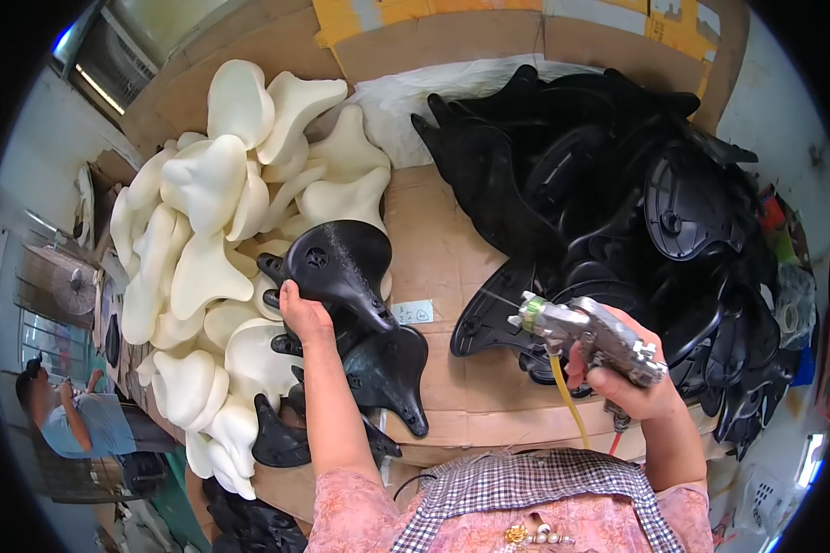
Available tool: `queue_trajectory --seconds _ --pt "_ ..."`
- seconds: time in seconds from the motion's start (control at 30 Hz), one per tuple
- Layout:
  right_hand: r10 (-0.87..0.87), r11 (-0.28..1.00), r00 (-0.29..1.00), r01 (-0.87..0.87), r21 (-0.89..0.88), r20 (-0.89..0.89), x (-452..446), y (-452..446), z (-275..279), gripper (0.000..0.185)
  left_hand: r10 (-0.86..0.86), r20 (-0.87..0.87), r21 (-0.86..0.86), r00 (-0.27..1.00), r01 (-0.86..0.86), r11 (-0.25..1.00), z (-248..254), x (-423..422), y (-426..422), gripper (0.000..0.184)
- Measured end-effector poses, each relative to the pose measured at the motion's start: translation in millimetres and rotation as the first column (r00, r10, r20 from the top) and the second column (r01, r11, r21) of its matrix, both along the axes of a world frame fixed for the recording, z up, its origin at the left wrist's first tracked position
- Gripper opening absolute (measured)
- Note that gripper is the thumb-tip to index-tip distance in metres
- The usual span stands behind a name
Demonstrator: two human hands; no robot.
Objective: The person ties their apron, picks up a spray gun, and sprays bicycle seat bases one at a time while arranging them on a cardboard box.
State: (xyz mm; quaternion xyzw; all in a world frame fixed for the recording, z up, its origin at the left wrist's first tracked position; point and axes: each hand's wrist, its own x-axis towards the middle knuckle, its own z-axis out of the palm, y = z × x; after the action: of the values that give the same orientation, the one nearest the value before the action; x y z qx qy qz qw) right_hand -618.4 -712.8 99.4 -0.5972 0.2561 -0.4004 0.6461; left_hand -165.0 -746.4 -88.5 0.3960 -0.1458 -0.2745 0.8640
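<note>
A black saddle-shaped shell (346,267) is held by its left edge in my left hand (306,315), with pale specks across its top. Beneath it lie more black shells (392,369), partly covered by my left forearm. My right hand (632,373) is wrapped round a metal spray gun (595,336), whose green-ringed nozzle points left toward the held shell. A yellow hose and a red hose run down from the gun. A thin streak of spray shows in front of the nozzle.
Cream foam pads (203,184) are heaped at the left. A large pile of black shells (599,184) fills the right. Between them, a small paper label (412,311) lies on the cardboard (433,230). Another person (88,419) stands at the far left.
</note>
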Motion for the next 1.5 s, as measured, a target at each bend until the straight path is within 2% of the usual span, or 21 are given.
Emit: queue_trajectory --seconds 0.13,0.23,0.3,0.37,0.4,0.47,0.5,0.53,0.57,0.6,0.63,0.67,0.73,0.77,0.8,0.9,0.97,1.0,1.13,1.3,1.5 --pt "0.202 0.979 0.958 -0.201 0.027 -0.201 -20 10 -12 0.056 0.082 -0.022 -0.012 0.996 -0.082 0.997 -10 16 17 0.020" --pt "0.225 0.968 0.921 -0.249 -0.035 -0.319 -22 15 -15 0.056 0.188 -0.033 -0.010 0.982 -0.188 0.982 -17 50 26 0.031" --pt "0.150 0.987 0.958 -0.161 -0.025 -0.245 -33 13 -23 0.058 0.120 -0.286 -0.169 0.951 -0.174 0.970 14 55 43 0.043" --pt "0.028 0.999 0.990 -0.025 0.025 -0.141 -41 13 -22 0.061 0.302 -0.463 -0.169 0.833 -0.418 0.893 49 45 52 0.052" --pt "-0.007 1.000 0.990 0.009 0.012 -0.143 -47 11 -24 0.061 0.504 -0.251 0.136 0.826 -0.485 0.864 63 5 43 0.053" --pt "-0.047 0.999 0.989 0.046 -0.013 -0.141 -54 5 -28 0.062 0.536 -0.272 0.388 0.799 -0.418 0.821 0 13 10 0.045" --pt "-0.069 0.998 0.986 0.067 -0.017 -0.149 -57 4 -30 0.062 0.357 -0.162 0.346 0.920 -0.286 0.894 0 -29 -11 0.038" --pt "-0.088 0.996 0.983 0.087 -0.015 -0.160 -60 4 -32 0.062 0.260 -0.087 0.436 0.962 -0.198 0.878 15 -79 -41 0.034" --pt "-0.090 0.996 0.982 0.090 -0.010 -0.164 -62 3 -32 0.062 0.039 -0.129 0.374 0.991 0.012 0.928 -5 -99 -75 0.021" --pt "-0.096 0.995 0.980 0.093 -0.026 -0.175 -63 2 -32 0.062 -0.033 -0.045 0.467 0.998 0.050 0.883 21 -163 -97 0.026" --pt "-0.099 0.995 0.978 0.093 -0.046 -0.185 -63 1 -32 0.062 -0.160 0.299 0.573 0.941 -0.043 0.818 4 -192 -129 0.036" --pt "-0.092 0.995 0.978 0.085 -0.045 -0.188 -64 2 -32 0.062 -0.342 0.382 0.515 0.859 0.109 0.850 10 -223 -151 0.044" --pt "-0.119 0.992 0.978 0.113 -0.050 -0.169 -62 4 -29 0.062 -0.557 0.564 0.719 0.609 -0.031 0.694 16 -270 -182 0.057" --pt "-0.090 0.995 0.982 0.083 -0.049 -0.166 -61 5 -28 0.062 -0.623 0.587 0.749 0.517 -0.055 0.660 21 -288 -178 0.056" --pt "-0.112 0.993 0.980 0.103 -0.063 -0.163 -64 6 -28 0.062 -0.737 0.435 0.857 0.518 0.012 0.515 23 -295 -181 0.052" --pt "-0.158 0.986 0.976 0.148 -0.079 -0.152 -72 4 -27 0.062 -0.572 0.544 0.771 0.614 -0.097 0.629 6 -277 -187 0.034" --pt "-0.142 0.986 0.971 0.121 -0.117 -0.193 -78 2 -26 0.062 -0.589 0.188 0.711 0.786 0.305 0.634 14 -222 -162 0.012" --pt "-0.165 0.983 0.968 0.148 -0.105 -0.188 -81 3 -27 0.062 -0.615 0.044 0.477 0.788 0.524 0.706 31 -197 -138 0.009" --pt "-0.046 0.992 0.951 0.007 -0.128 -0.306 -82 -2 -25 0.056 -0.661 0.058 0.326 0.748 0.612 0.721 62 -101 -91 0.028" --pt "-0.011 0.967 0.935 -0.080 -0.243 -0.354 -62 -12 -17 0.055 -0.703 -0.018 0.354 0.711 0.662 0.661 71 -72 -67 0.029" --pt "-0.049 0.936 0.990 0.001 -0.352 -0.129 -52 0 2 0.059 -0.739 -0.012 0.478 0.674 0.653 0.587 38 -80 -56 0.029"
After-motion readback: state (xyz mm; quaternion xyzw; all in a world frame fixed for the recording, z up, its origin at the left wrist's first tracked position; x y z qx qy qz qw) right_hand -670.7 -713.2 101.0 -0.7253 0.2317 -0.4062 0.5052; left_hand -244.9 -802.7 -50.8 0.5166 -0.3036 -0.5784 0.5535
